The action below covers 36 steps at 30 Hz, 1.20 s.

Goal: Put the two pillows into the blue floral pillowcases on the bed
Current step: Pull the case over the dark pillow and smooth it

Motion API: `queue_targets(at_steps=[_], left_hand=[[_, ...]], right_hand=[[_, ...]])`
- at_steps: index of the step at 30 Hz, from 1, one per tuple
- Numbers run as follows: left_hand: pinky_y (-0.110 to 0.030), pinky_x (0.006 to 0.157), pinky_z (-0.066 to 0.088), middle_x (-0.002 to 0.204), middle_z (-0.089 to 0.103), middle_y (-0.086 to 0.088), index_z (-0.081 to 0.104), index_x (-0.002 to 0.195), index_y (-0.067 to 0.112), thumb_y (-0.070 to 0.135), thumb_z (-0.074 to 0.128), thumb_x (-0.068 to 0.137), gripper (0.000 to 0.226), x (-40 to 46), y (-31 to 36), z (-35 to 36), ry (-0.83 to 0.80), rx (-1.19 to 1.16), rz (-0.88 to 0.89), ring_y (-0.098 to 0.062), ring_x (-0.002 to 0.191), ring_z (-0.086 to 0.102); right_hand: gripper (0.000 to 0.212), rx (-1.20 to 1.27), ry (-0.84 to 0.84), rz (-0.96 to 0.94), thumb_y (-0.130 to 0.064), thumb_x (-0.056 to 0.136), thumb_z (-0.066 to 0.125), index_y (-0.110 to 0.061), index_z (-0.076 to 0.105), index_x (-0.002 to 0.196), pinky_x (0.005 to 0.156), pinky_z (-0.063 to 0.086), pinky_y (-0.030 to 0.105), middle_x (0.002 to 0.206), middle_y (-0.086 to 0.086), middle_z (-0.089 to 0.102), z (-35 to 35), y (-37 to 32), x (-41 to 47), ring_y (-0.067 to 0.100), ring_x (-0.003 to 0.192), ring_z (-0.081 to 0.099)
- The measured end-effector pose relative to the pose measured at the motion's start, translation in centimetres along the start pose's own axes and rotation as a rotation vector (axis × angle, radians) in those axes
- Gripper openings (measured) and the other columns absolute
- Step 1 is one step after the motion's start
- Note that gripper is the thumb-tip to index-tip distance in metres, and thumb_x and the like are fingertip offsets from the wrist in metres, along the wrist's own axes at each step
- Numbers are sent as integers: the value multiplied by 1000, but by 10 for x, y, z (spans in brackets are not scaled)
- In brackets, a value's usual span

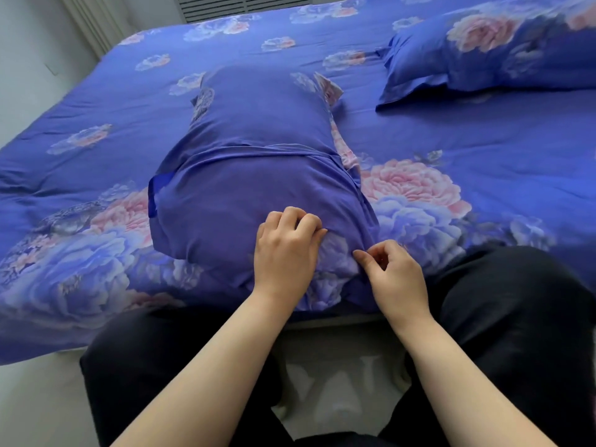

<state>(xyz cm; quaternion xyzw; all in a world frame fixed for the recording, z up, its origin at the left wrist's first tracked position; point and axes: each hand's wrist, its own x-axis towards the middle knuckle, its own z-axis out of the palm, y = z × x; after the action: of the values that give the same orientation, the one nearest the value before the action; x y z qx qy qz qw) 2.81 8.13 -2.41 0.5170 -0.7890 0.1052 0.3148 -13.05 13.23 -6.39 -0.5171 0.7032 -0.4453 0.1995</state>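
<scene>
A pillow in a blue floral pillowcase [258,162] lies lengthwise on the bed in front of me, its plain blue back side up and an overlap fold across its middle. My left hand [285,250] rests on its near end with fingers curled into the fabric. My right hand [393,274] is just to the right, with thumb and fingers curled at the case's near edge; whether it pinches the cloth is unclear. A second pillow in a matching pillowcase [490,56] lies at the far right of the bed.
A blue floral duvet [113,130] covers the whole bed. My legs in black trousers [503,311] press against the bed's near edge. A wall and a vent grille [245,4] stand behind the bed; pale floor lies at lower left.
</scene>
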Motion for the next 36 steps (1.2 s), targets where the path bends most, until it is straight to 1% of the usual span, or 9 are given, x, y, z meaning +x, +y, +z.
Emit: queue_targets(at_steps=[4,8,14,17,22,26,29,32,36], left_hand=[[-35,64,47,85,61,-3,63,84,13,25,57,88,14,-2,2,-3,-28,-40,-38,-23,74,54],[-31,61,46,86,62,-1,63,88,14,35,49,90,25,-3,2,-7,-73,-84,-77,-21,74,57],[-31,55,46,77,65,0,67,87,15,36,41,89,34,-4,10,-5,-158,-35,-45,-22,70,60],[-27,52,37,73,64,2,65,79,17,34,44,91,29,4,9,-9,-193,-41,-93,-20,67,59],[-31,58,43,81,66,1,66,83,16,28,49,90,22,10,-2,-7,-223,-95,-102,-20,71,59],[-31,59,39,81,63,-4,63,82,12,24,55,90,16,15,-11,-5,-225,-74,-65,-26,72,60],[-34,63,42,80,63,-4,63,79,11,22,57,88,15,26,-13,-17,-202,-115,-57,-28,75,58],[-36,66,42,73,61,1,61,74,15,23,54,86,16,35,-12,-40,-32,-6,37,-26,75,54],[-34,74,41,85,65,-1,62,84,11,20,45,89,20,33,-12,-50,16,-82,-10,-27,81,57]], right_hand=[[34,-219,-67,-2,-49,86,59,-17,50,76,64,31,31,72,-4,53,-15,-6,3,26,82,56],[36,-291,-94,-23,-51,87,56,-16,48,77,62,28,32,73,-1,53,-28,-16,5,30,81,56],[27,55,71,-79,-32,85,67,-13,56,71,64,40,32,60,-6,55,-28,-51,8,19,63,53],[26,207,105,-52,-32,84,69,-19,57,66,60,39,19,57,-10,57,-3,-67,16,6,58,52],[24,216,67,-63,-36,83,69,-24,57,68,60,41,16,59,-11,59,25,-56,19,5,61,54],[8,167,56,-148,-30,86,68,-23,64,87,66,41,6,78,-12,67,26,-47,13,1,73,59],[16,117,38,-208,-26,89,63,-21,64,104,77,48,19,95,-9,70,26,-40,9,7,86,64],[20,84,54,-264,-24,91,54,-19,62,110,80,49,31,101,-6,70,27,-35,5,18,91,66],[41,-116,148,-416,-13,86,45,-9,60,124,89,44,29,115,7,67,37,-34,-5,19,100,59]])
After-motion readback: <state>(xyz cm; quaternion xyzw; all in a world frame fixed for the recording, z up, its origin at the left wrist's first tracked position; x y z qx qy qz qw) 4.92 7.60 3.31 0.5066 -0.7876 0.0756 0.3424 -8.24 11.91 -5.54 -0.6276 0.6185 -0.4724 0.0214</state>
